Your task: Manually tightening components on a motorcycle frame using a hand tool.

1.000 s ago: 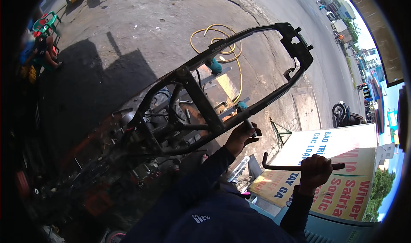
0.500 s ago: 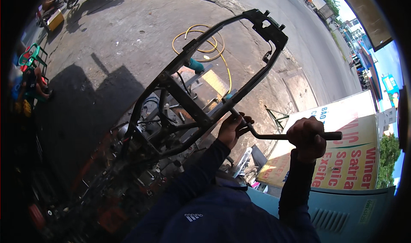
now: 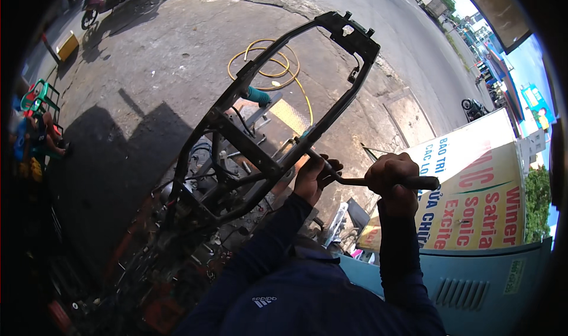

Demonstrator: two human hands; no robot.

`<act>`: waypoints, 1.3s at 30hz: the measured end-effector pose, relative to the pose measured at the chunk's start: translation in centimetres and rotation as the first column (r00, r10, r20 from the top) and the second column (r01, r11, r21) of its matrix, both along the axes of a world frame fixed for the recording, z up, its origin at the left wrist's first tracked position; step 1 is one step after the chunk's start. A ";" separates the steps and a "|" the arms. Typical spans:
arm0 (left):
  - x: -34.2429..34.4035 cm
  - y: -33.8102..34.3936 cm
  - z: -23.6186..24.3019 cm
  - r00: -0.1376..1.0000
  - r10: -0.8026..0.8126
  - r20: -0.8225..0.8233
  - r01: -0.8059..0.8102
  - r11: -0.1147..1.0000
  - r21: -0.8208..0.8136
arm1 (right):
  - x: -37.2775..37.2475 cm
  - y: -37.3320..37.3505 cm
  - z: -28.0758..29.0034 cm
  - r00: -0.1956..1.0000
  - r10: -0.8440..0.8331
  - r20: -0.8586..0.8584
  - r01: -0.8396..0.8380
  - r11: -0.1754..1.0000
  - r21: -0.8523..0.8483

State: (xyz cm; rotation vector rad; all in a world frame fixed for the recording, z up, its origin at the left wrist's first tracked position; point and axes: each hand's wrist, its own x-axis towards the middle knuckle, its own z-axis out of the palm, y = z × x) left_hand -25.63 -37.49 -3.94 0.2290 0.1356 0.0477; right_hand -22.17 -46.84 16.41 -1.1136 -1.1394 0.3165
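A black motorcycle frame (image 3: 245,145) stands tilted before me, its long loop reaching away toward the road. A bent crank-shaped metal bar (image 3: 353,182) meets the frame's near right tube; the joint is too small to make out. My right hand (image 3: 391,179) is wrapped in a fist around the bar's outer arm, and the dark grip end sticks out beyond it. Close to the frame, my left hand (image 3: 310,180) curls loosely around the bar's inner part, palm up. Inside the frame, a teal ribbed sleeve (image 3: 258,95) shows.
A yellow hose (image 3: 303,93) lies coiled on the concrete past the frame. Loose metal parts (image 3: 204,247) crowd the ground at lower left. To my right stand a printed sign board (image 3: 473,170) and a blue-grey vented cabinet (image 3: 473,300). A person sits by green chairs (image 3: 42,96) at far left.
My right hand and the bar's outer arm have swung left, closer to the frame. My left hand stays on the bar. The whole view has shifted slightly.
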 end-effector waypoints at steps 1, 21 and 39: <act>-0.1 0.0 0.1 1.000 -0.011 -0.004 0.011 1.000 -0.011 | 0.1 -0.3 0.0 0.995 -0.050 -0.081 0.048 0.998 -0.029; 2.9 -2.7 1.8 0.983 0.004 -0.186 -0.049 0.971 -0.235 | 19.7 -6.1 -13.7 0.227 -0.896 -0.382 0.611 0.436 -0.660; 2.3 -3.0 4.5 0.860 0.229 -0.456 -0.270 0.962 -0.026 | 26.7 -7.3 -12.6 0.718 0.016 0.696 0.613 0.460 -0.643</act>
